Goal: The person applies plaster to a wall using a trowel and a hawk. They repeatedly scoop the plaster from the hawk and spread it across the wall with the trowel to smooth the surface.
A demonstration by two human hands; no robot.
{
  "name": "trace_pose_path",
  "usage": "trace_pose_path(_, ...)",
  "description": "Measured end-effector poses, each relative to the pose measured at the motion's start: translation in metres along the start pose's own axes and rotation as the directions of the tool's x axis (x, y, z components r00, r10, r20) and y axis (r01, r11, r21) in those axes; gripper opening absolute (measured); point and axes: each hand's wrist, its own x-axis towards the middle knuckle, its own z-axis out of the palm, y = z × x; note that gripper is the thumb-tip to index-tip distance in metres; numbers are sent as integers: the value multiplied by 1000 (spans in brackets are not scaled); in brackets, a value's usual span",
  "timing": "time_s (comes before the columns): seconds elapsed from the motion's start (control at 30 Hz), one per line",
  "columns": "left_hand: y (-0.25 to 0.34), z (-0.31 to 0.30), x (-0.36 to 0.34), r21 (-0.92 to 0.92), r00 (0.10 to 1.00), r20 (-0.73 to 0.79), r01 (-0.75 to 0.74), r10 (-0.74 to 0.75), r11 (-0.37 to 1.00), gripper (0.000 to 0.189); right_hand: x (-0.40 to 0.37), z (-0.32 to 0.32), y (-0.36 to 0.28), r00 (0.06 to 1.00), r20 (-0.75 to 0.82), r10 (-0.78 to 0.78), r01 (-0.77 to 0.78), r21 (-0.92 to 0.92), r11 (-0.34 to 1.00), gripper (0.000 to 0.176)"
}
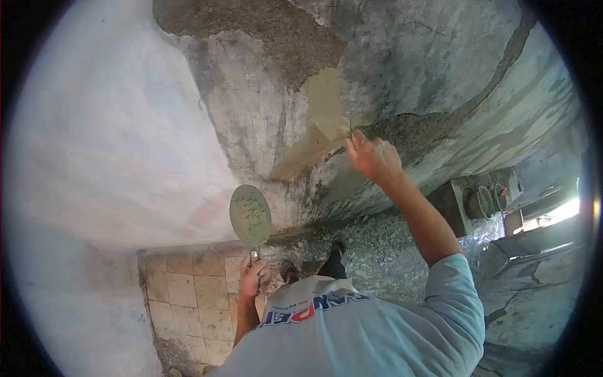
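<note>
My left hand [254,276] is wrapped round the handle of an oval trowel [235,217], held low in front of the wall. Grey-green wet plaster [251,213] lies on its broad face. Higher up and to the right, my right hand [377,158] is closed on a small putty knife [348,130], mostly hidden by the fingers. Its blade is at the wall, over a smooth damp patch of fresh plaster [323,94]. This patch borders rough, bare areas of the wall [264,31].
White wall [113,138] rises on the left. Square tiles [183,289] cover the floor at lower left, and rubble [383,251] lies near my feet [339,247]. A concrete block with round rings [480,202] stands at the right, near a bright opening [553,217].
</note>
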Motion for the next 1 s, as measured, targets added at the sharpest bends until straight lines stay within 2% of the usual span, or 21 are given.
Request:
trace_pose_path(0.13, -3, -12, 2, 27, 998, -58, 15, -13, 1000, 10, -17, 8, 6, 997, 75, -6, 0, 84, 996, 21)
trace_pose_path(0.3, 7, -6, -15, 12, 996, -90, -11, 12, 1000, 10, -43, 9, 9, 998, 62, -11, 0, 179, 984, 22)
trace_pose_path(0.4, -3, -14, -14, -27, 996, -87, -2, 0, 1000, 11, -37, 6, 1, 984, -176, -15, 41, 148, 988, 23)
trace_pose_path(0.5, -1, -10, -19, -18, 996, -87, 3, -5, 1000, 12, -16, 8, -6, 992, -118, 44, -32, 98, 995, 23)
trace_pose_path(0.6, 7, 3, -21, 17, 996, -92, -8, 9, 1000, 13, -9, 28, -6, 987, -152, 57, -52, 38, 998, 22)
trace_pose_path(0.7, 7, 4, -20, 17, 996, -80, -24, 25, 1000, 14, -19, 34, -7, 988, -61, 140, -139, 23, 990, 20)
trace_pose_path(0.8, 0, -2, -27, 24, 995, -97, -34, 37, 999, 14, -56, 46, 7, 984, -35, 176, -172, 82, 982, 23)
trace_pose_path(0.9, -1, -6, -27, 2, 995, -94, -43, 43, 999, 11, -85, 45, 20, 958, 61, 280, -283, 336, 898, 28)
trace_pose_path(1.0, -4, -9, -27, -61, 997, -79, -15, 10, 998, 9, -80, 32, 15, 944, 27, 329, -281, 588, 758, 36)
